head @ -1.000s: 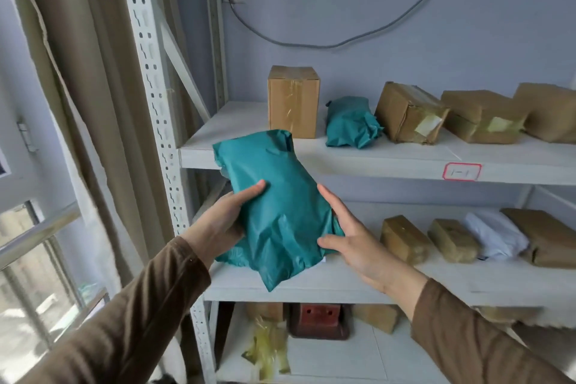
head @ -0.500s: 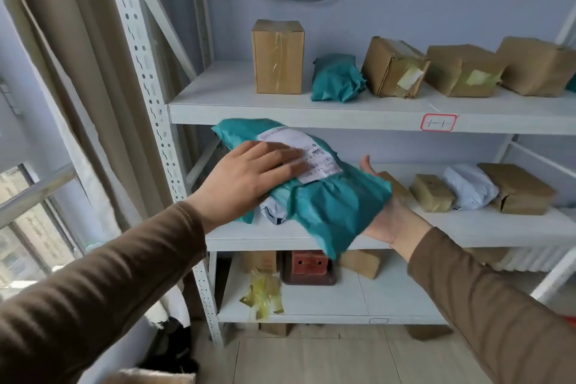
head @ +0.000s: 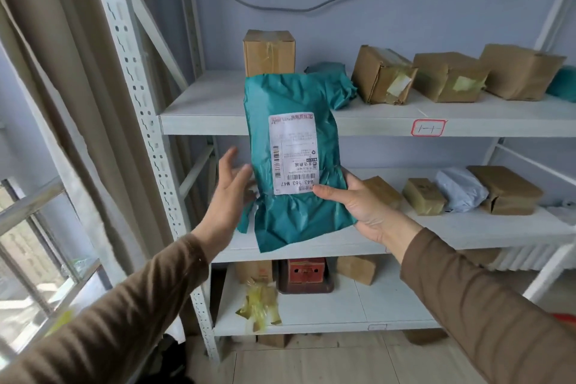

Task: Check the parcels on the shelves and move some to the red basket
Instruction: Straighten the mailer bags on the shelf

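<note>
I hold a teal plastic parcel (head: 293, 162) upright in front of the shelves, its white shipping label (head: 293, 153) facing me upside down. My right hand (head: 361, 206) grips its lower right side, thumb across the label's bottom corner. My left hand (head: 229, 193) hovers at the parcel's left edge with fingers spread and straight, blurred; contact cannot be made out. A sliver of red (head: 565, 319) shows at the right edge near the floor; whether it is the basket is unclear.
The white metal shelf unit (head: 202, 118) carries brown boxes (head: 268, 51) and another teal bag (head: 336, 84) on top, small brown parcels (head: 422, 196) and a white bag (head: 458, 188) on the middle board, a red box (head: 307, 270) below. A curtain (head: 71, 103) and window stand left.
The parcel went from lying flat between my hands to standing upright with its label toward me. My left hand came off its top to its left side; my right hand now grips it.
</note>
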`<state>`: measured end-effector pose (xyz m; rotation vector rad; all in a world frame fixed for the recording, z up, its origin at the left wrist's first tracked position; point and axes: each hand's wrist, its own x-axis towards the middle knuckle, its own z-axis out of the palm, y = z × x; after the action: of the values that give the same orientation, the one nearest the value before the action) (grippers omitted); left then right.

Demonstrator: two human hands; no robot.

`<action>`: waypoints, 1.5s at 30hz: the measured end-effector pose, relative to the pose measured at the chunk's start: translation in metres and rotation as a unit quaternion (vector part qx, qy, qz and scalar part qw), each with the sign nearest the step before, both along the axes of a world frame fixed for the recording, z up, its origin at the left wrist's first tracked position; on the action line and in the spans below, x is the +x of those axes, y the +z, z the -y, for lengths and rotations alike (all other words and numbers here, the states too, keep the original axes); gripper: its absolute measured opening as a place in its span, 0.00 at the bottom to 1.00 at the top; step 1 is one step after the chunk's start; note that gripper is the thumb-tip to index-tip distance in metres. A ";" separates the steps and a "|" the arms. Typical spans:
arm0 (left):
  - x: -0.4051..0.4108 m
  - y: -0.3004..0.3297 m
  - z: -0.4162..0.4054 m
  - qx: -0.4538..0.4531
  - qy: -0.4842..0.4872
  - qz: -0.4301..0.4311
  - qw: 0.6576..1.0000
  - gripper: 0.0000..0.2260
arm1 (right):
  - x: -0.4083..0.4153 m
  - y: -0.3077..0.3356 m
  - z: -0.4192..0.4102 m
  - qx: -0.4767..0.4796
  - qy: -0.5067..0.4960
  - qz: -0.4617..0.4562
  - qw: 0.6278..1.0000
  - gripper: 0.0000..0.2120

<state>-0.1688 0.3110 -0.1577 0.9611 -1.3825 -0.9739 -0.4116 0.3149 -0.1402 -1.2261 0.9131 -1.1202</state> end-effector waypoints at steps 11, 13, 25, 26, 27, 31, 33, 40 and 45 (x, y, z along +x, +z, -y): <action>0.008 0.029 0.031 0.052 0.011 -0.118 0.992 0.24 | 0.059 0.041 0.052 -0.044 -0.035 0.026 0.998 0.11; 0.025 0.047 0.049 0.044 0.050 -0.125 0.990 0.25 | 0.075 0.055 0.071 -0.042 -0.024 0.025 0.999 0.10; 0.128 0.134 0.206 0.131 0.099 -0.093 0.982 0.18 | 0.184 0.122 0.219 0.047 -0.058 0.032 0.997 0.12; 0.135 0.135 0.219 0.130 0.108 -0.082 0.982 0.20 | 0.191 0.124 0.229 0.057 -0.057 0.036 0.996 0.11; 0.142 0.137 0.231 0.125 0.120 -0.067 0.983 0.22 | 0.197 0.125 0.239 0.066 -0.056 0.041 0.995 0.10; 0.156 0.142 0.277 0.110 0.177 -0.001 0.978 0.25 | 0.221 0.124 0.277 0.081 -0.072 0.087 0.990 0.11; 0.160 0.141 0.297 0.108 0.194 0.023 0.975 0.24 | 0.232 0.123 0.290 0.080 -0.086 0.097 0.988 0.17; 0.163 0.132 0.326 0.111 0.213 0.118 0.964 0.22 | 0.232 0.116 0.304 -0.010 -0.100 -0.069 0.993 0.18; 0.151 0.154 0.300 0.036 0.260 0.313 0.913 0.22 | 0.189 0.129 0.273 -0.281 -0.161 -0.209 0.923 0.16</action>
<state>-0.0181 0.0113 -0.0039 1.6885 -1.4800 -0.3117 -0.2230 0.0423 -0.0107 -1.8863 1.1879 -1.4755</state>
